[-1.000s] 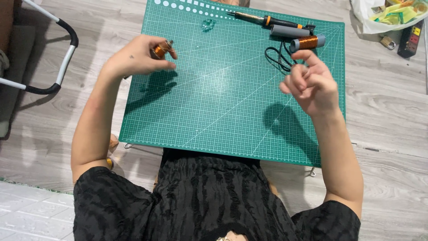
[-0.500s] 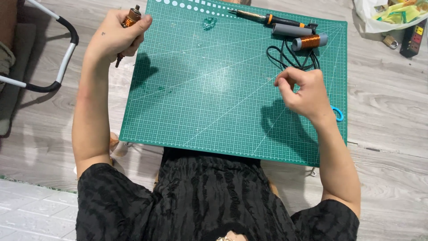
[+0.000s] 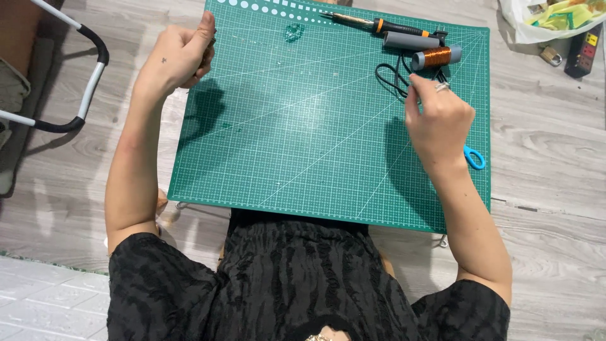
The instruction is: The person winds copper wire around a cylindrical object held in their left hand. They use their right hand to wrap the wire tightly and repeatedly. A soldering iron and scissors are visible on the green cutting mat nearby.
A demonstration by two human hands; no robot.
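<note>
A green cutting mat (image 3: 303, 139) lies on the floor in front of me. My left hand (image 3: 177, 57) is raised over its far left corner, closed around a small brown, copper-wound piece (image 3: 207, 58) that is almost hidden in the fist. My right hand (image 3: 439, 120) hovers at the far right of the mat. Its fingertips are pinched together just below a spool of copper wire (image 3: 435, 58) and beside a black cord loop (image 3: 386, 77). Whether they hold anything is too fine to see.
A soldering iron (image 3: 379, 25) and a grey cylinder (image 3: 409, 41) lie along the mat's far edge, with a small clear piece (image 3: 293, 30) nearby. Blue scissors (image 3: 475, 158) peek out under my right wrist. A power strip (image 3: 584, 50), a plastic bag (image 3: 549, 16) and a tubular frame (image 3: 88, 82) lie off the mat.
My left hand carried the copper-wound piece from over the mat out to its far left corner. My right hand dropped, then moved up to the copper spool, uncovering the blue scissors.
</note>
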